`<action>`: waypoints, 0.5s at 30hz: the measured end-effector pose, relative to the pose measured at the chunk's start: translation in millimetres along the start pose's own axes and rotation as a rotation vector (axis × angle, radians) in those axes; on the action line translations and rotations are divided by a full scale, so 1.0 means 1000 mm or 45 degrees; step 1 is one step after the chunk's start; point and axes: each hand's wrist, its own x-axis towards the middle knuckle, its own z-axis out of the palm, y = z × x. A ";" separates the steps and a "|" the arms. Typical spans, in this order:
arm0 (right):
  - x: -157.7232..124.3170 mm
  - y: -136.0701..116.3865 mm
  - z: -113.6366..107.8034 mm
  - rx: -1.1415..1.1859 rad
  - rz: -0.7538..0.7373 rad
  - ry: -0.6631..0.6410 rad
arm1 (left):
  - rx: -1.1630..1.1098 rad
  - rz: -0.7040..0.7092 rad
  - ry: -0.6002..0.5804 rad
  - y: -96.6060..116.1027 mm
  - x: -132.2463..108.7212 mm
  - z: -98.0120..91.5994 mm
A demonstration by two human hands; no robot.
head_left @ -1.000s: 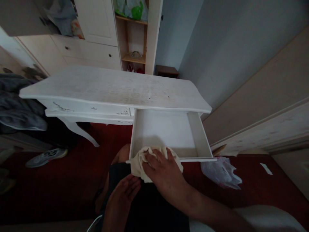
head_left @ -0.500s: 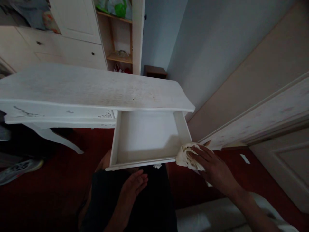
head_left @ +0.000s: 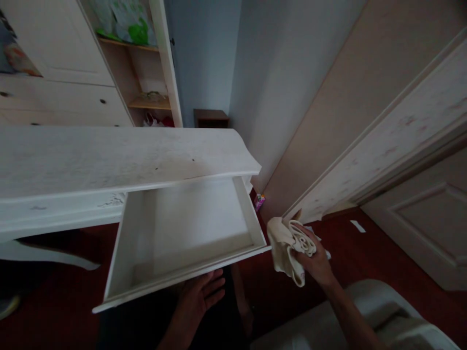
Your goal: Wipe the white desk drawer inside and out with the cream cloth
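Note:
A white drawer [head_left: 193, 228] juts out from a white dressing table [head_left: 175, 150] whose top is smudged and stained. Just below the drawer's front edge is my left hand [head_left: 200, 296], palm up with its fingers apart and nothing in it. Whether its thumb touches the drawer front, I cannot tell. My right hand [head_left: 315, 257] grips a bunched, cream-coloured cloth [head_left: 286, 248], held beside the drawer's front right corner and apart from it. The bare inside of the drawer shows.
Behind the table stands a white cabinet [head_left: 83, 107] with an open shelf section [head_left: 149, 102] and plastic bags [head_left: 127, 22]. A wall panel [head_left: 328, 121] runs along the right. A pink box [head_left: 259, 201] lies on the red floor [head_left: 270, 311]. A pale seat [head_left: 365, 296] is at lower right.
The cloth has come away from the drawer's right corner in my right hand. My left hand's fingers have spread nearer the drawer front. The view has turned rightward.

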 end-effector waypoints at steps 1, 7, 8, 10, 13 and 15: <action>-0.002 0.003 0.001 0.029 -0.006 -0.046 | 0.008 0.012 0.008 0.001 -0.001 0.001; -0.002 0.026 0.015 0.233 -0.014 -0.261 | 0.130 0.020 0.045 0.004 -0.009 0.007; -0.002 0.029 0.019 0.255 -0.015 -0.281 | 0.135 0.037 0.055 0.004 -0.010 0.007; -0.001 0.034 0.029 0.291 -0.029 -0.309 | 0.141 0.054 0.074 0.004 -0.010 0.006; 0.006 0.034 0.047 0.355 -0.081 -0.314 | 0.129 0.049 0.083 0.006 -0.010 -0.001; 0.014 0.031 0.059 0.393 -0.135 -0.312 | 0.097 0.026 0.085 0.009 -0.012 -0.007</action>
